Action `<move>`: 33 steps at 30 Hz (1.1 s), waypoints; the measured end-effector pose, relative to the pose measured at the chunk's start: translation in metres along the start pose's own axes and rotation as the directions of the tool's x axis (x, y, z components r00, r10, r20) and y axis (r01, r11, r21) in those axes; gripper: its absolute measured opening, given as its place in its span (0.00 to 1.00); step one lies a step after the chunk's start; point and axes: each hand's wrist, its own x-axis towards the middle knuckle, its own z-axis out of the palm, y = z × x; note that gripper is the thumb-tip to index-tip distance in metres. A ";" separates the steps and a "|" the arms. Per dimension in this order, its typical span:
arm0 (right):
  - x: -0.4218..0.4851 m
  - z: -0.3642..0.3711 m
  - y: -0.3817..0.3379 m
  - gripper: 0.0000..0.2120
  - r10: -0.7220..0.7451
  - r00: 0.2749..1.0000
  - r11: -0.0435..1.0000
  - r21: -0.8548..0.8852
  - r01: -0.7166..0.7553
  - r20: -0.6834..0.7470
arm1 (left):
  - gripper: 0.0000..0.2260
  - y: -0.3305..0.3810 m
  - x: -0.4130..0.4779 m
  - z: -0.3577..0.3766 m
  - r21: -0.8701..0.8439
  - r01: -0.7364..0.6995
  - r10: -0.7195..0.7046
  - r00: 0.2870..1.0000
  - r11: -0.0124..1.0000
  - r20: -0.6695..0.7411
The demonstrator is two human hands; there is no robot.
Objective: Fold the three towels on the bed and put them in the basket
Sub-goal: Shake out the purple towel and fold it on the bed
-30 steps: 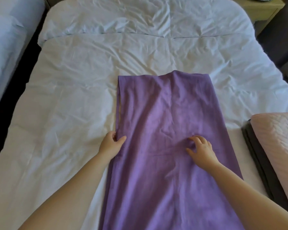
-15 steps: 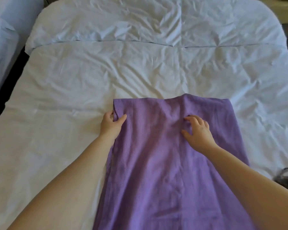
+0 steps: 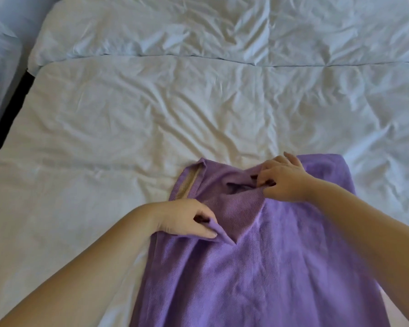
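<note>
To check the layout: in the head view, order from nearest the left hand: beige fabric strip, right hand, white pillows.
1. Beige fabric strip, on the purple towel's edge just beyond the left hand.
2. Right hand, further right.
3. White pillows, at the far end.

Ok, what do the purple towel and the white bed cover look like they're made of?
The purple towel looks like soft matte microfibre or terry: fine diagonal ribbing, limp folds. The white bed cover looks like thin matte cotton-type weave: sharp wrinkles. Exact fibres can't be told.
</note>
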 end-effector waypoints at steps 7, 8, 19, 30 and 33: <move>0.004 0.003 -0.003 0.09 -0.038 0.996 0.995 0.091 0.046 -0.082 | 0.16 -0.016 0.037 -0.028 -0.144 0.247 -0.242 0.433 0.958 -0.868; 0.005 0.004 -0.002 0.09 -0.033 0.994 0.994 0.099 0.044 -0.101 | 0.20 -0.016 0.045 -0.030 -0.121 0.366 -0.291 0.457 0.923 -0.840; 0.004 -0.011 0.034 0.25 0.002 0.994 0.982 -0.185 -0.022 -0.110 | 0.08 -0.073 0.010 -0.094 -0.374 0.344 -0.407 0.027 0.862 -0.913; -0.006 -0.029 0.094 0.29 0.230 0.973 0.963 -0.138 -0.231 -0.020 | 0.13 -0.003 0.051 -0.043 0.130 0.207 -0.007 0.553 0.970 -0.833; -0.014 -0.038 0.113 0.17 0.237 0.972 0.960 -0.155 -0.235 -0.006 | 0.27 0.027 0.068 -0.016 0.081 0.118 -0.038 0.761 0.990 -0.648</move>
